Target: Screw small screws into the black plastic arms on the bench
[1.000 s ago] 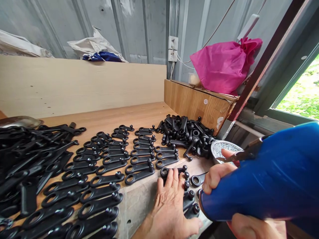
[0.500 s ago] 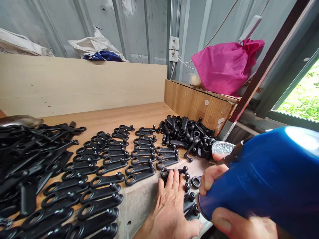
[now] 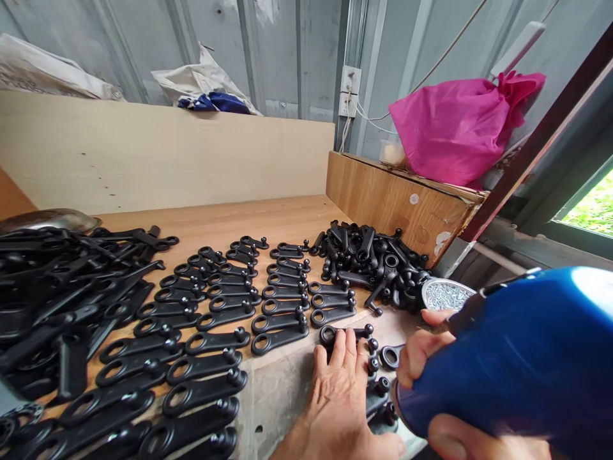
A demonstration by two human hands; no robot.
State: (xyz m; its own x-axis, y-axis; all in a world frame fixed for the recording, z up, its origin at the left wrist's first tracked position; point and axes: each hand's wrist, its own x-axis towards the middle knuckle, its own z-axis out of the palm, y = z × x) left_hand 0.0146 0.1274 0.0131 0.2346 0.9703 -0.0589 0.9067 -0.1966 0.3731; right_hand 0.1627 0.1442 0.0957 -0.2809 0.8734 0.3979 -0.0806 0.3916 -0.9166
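Note:
My left hand (image 3: 338,402) lies palm down, fingers spread, over a short column of black ring-ended arms (image 3: 378,393) near the bench's front. Its fingertips touch the farthest arm of that column. My right hand (image 3: 426,358) is wrapped round a large blue cylindrical object (image 3: 507,358) at the lower right, whose working end is out of sight. Between the hands sits another black ring end (image 3: 390,356). Rows of similar black arms with ball-shaped tips (image 3: 280,338) lie to the left. Beyond my right hand is a round dish of small metal pieces (image 3: 446,295).
Heaps of black parts lie at the left (image 3: 71,306) and at the back right (image 3: 368,255). A pale board (image 3: 191,160) and a wooden box (image 3: 402,198) bound the bench. A pink bag (image 3: 464,128) rests on the box.
The whole view has shifted, so the bench and both hands appear further right. My left hand stays on the same parts, and my right hand still grips the blue object.

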